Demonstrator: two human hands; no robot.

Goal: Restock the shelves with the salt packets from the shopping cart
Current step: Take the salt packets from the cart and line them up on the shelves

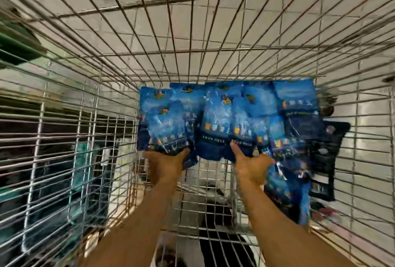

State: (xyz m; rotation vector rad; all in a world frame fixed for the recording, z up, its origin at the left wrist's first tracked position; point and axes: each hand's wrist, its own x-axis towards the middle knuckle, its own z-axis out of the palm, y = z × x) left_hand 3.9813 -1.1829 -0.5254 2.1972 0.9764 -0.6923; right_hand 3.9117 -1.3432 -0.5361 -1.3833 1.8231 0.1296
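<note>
Looking down through your head camera, you see both of your bare forearms reaching into a wire shopping cart (89, 104). A batch of blue salt packets (226, 114) lies against the cart's far end, overlapping one another, spread from the middle toward the right side. Your left hand (165, 164) grips the lower edge of the leftmost packets, thumb on top and fingers curled underneath. Your right hand (252, 166) grips the lower edge of the packets at the middle of the batch, thumb pressed on their front. More blue packets (292, 185) trail down just beside your right wrist, along the cart's right wall. A darker packet (329, 155) lies to the right of these, against the same wall. Pale floor tiles (213, 23) show through the mesh. Everything is motion-blurred, so the packet print is unreadable.
</note>
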